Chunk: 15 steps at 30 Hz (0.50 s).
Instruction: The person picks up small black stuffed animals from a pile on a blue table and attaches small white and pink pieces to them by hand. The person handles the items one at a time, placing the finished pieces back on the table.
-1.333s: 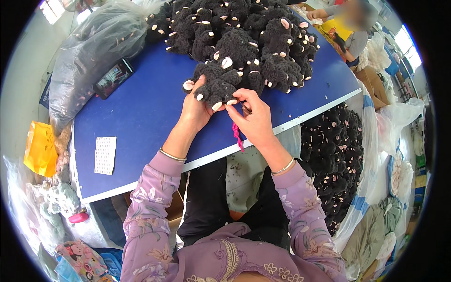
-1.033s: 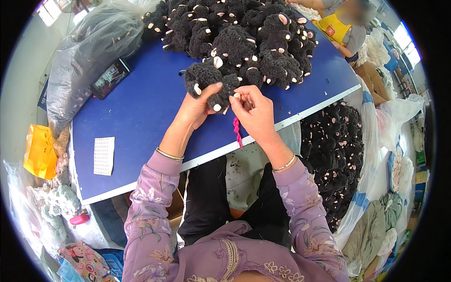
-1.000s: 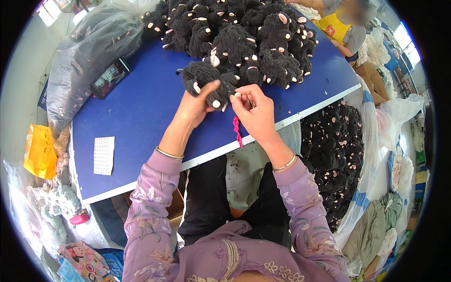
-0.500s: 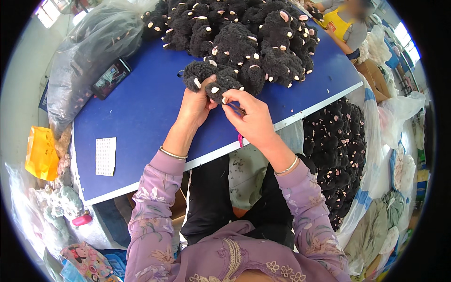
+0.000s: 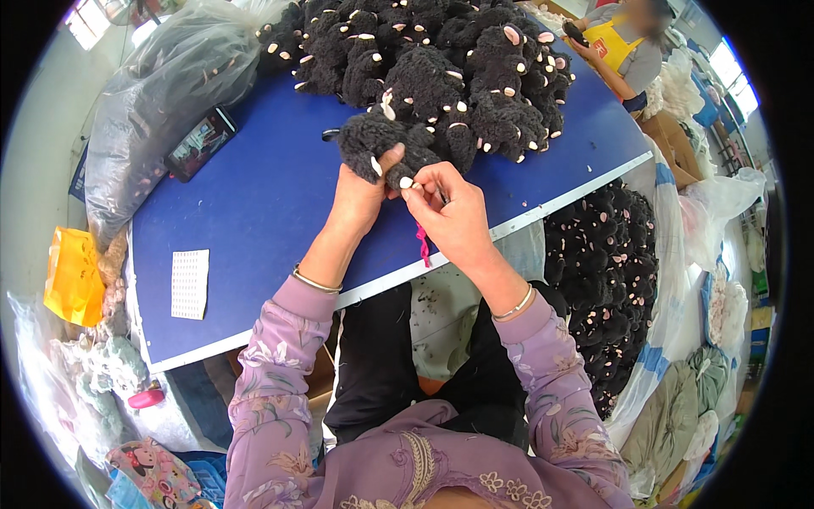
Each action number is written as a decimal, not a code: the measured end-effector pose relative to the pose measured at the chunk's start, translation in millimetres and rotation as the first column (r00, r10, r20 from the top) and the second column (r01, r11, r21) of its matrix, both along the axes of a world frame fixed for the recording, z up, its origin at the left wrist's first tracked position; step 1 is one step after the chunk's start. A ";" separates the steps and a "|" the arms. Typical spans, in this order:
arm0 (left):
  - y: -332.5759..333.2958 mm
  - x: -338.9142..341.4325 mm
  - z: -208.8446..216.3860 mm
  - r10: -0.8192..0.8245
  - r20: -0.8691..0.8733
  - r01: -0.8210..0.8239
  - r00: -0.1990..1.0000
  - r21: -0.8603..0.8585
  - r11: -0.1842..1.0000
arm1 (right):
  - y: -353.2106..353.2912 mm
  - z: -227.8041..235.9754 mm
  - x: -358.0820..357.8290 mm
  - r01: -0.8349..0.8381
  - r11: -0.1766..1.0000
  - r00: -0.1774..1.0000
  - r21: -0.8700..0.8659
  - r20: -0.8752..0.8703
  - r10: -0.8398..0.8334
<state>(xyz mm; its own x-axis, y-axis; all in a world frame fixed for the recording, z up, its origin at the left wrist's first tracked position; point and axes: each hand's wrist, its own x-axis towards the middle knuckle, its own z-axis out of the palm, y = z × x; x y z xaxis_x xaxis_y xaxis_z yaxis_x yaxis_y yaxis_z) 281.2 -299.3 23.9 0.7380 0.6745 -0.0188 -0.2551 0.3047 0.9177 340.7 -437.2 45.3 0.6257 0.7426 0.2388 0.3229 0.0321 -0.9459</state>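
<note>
A black fluffy plush toy with pale tips is held above the near edge of the blue table. My left hand is closed around it, thumb on top. The fingers of my right hand pinch at a pale paw tip of the same toy. A slim dark thing shows between my right fingers, too covered to name. Below that hand hangs a bright pink cord; where it is fastened cannot be seen. Just beyond my hands lies a large pile of similar black plush toys.
On the left are a clear plastic sack, a phone, a white printed sheet and a yellow bag. More black toys fill a bag right of the table. A person in a yellow apron is at far right.
The held toy has turned a little in my left hand, and its head sits slightly further right. More of the pink cord shows below my right hand. The co-worker's hands have moved.
</note>
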 end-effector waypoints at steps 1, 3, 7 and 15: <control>-0.2 0.8 1.9 0.045 0.007 -0.045 0.999 -0.026 0.999 | -0.4 -1.1 0.5 0.001 1.000 1.000 0.014 -0.020 0.000; 5.7 -2.1 1.4 0.052 0.047 -0.050 0.998 -0.039 0.998 | 0.0 -4.0 1.0 0.001 0.999 0.998 0.044 -0.061 0.002; 11.8 -3.2 -3.7 0.071 0.031 -0.071 0.997 0.006 0.997 | -4.6 -0.7 -3.4 -0.026 0.999 0.997 0.040 -0.070 0.029; 9.6 -7.0 0.8 0.071 0.024 -0.070 0.997 -0.013 0.997 | -8.4 0.4 -3.7 -0.042 0.997 0.996 0.059 -0.081 0.047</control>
<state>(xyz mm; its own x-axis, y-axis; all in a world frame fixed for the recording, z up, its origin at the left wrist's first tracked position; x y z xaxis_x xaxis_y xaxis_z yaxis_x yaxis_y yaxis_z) 274.2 -289.7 24.7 0.6890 0.7247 -0.0100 -0.2983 0.2961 0.9074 337.0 -445.6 45.8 0.6117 0.7566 0.2310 0.2410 0.0999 -0.9654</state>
